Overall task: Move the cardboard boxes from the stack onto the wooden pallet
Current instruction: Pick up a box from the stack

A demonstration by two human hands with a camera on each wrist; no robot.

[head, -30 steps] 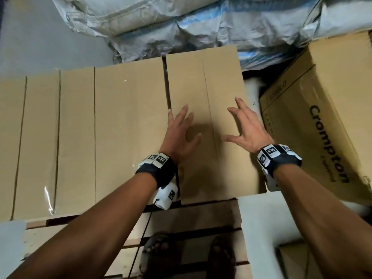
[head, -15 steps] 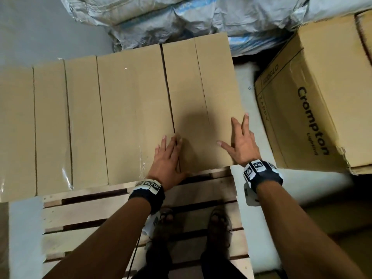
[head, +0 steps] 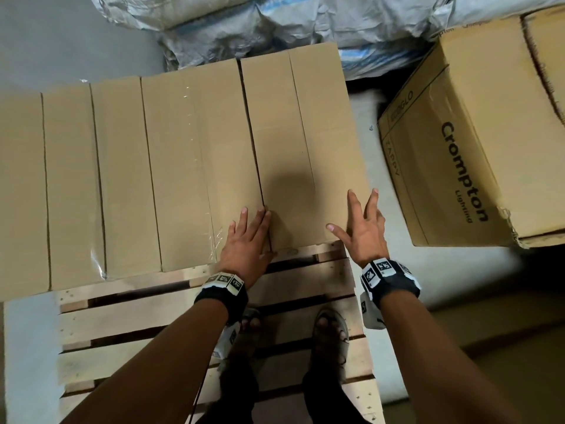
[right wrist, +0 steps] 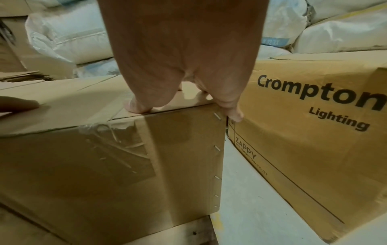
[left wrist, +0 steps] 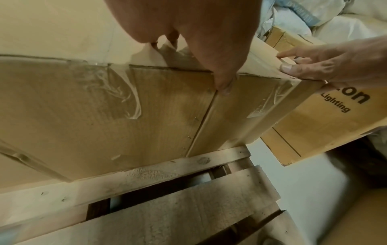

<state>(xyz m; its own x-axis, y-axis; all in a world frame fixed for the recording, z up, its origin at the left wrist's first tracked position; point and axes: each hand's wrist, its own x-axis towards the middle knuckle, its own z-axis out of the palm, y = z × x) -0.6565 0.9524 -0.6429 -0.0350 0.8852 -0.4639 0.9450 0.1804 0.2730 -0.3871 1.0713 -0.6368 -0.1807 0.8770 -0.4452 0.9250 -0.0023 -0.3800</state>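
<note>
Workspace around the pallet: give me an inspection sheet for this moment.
Surface: wooden pallet, near slats bare, the person's feet on them.
Job's things: row of cardboard boxes on the pallet; rightmost box at its right end.
Clutter: loose clear tape on box fronts.
Hands: left hand flat on the box tops at the seam; right hand spread at the rightmost box's near right corner.
Cables: thin dark cable below the left wrist.
Surroundings: Crompton box at right; woven sacks behind.

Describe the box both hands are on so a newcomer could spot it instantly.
On the wooden pallet sits a row of plain cardboard boxes. Take the rightmost box, nearest the printed Crompton Lighting carton. Only it has the left hand and right hand on its near edge.
</note>
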